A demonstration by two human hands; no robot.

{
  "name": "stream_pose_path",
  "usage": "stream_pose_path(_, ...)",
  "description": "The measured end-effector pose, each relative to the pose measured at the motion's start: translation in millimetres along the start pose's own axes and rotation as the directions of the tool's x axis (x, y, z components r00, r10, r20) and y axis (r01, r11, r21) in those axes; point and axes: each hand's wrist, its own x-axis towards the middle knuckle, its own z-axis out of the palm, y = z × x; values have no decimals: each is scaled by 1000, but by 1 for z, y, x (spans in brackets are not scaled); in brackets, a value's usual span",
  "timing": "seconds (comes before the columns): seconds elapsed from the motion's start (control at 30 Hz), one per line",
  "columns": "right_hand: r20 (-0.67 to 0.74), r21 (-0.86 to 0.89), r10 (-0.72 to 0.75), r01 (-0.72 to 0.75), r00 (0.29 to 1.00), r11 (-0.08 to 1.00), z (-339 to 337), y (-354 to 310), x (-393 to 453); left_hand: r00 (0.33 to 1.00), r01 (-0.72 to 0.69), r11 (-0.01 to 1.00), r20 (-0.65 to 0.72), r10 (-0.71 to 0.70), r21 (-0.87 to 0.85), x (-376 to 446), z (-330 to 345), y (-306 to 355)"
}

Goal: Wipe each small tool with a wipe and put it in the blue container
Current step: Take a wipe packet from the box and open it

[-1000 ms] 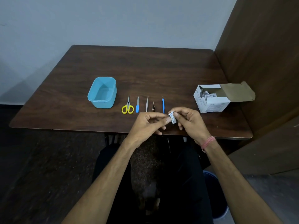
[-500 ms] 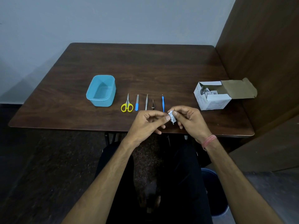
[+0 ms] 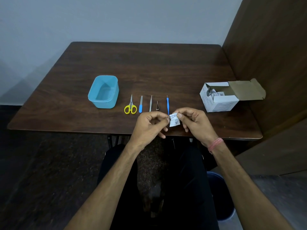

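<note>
While unopened, sachet (image 3: 174, 120): pinched at its top between both hands, left hand (image 3: 149, 126) and right hand (image 3: 194, 123), for tearing.
Tools (image 3: 150, 105): in a row beside the container (image 3: 103, 92), awaiting wiping.

Wipe sachet (image 3: 173, 120), pinched between left hand (image 3: 150, 126) and right hand (image 3: 193, 121): dark print lines on white face, too small to read. White carton (image 3: 217, 103) at right of counter (image 3: 149, 63): grey print block on front panel, faint marks on left side panel, none legible. Sachets inside carton: print present, unreadable. No brand, number or sign readable anywhere in view.
</note>
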Motion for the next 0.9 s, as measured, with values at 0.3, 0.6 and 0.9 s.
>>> stream_pose_path(0.3,15,55,17,-18,1000,998,0,-2,-2,992,-30,999,-125,28,-12,-2,5,-5)
stream_pose_path(0.6,-56,120,29,-22,998,993,0,2,0,982,-105,992,-149,115,73,-8,8,-6)
stream_pose_path(0.9,-41,117,26,-21,999,993,0,0,-1,977,-94,992,-184,107,81,-8,9,-7)
